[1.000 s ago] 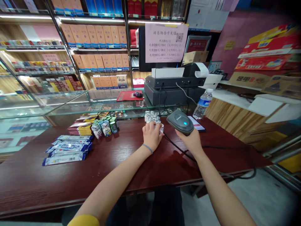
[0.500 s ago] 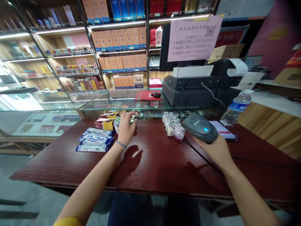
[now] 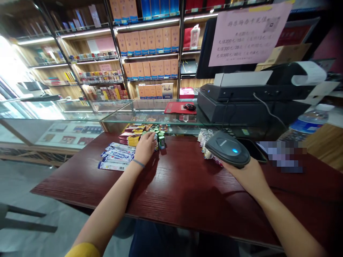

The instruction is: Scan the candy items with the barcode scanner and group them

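My right hand holds a grey barcode scanner with a blue light, raised above the dark red table. My left hand reaches to a group of small green-capped jars at the table's far side, fingers curled around one of them. A cluster of small clear bottles stands behind the scanner, partly hidden by it. Blue-white snack packets lie left of my left hand, with a stack of flat red and yellow boxes behind.
A glass counter runs behind the table, bearing a black cash register with a receipt printer and a pink notice. A water bottle and a phone sit at the right. Shelves of boxed goods fill the back wall.
My left hand left the clear bottles and moved left to the green-capped jars. The view swung left, and the scanner stayed in my right hand.
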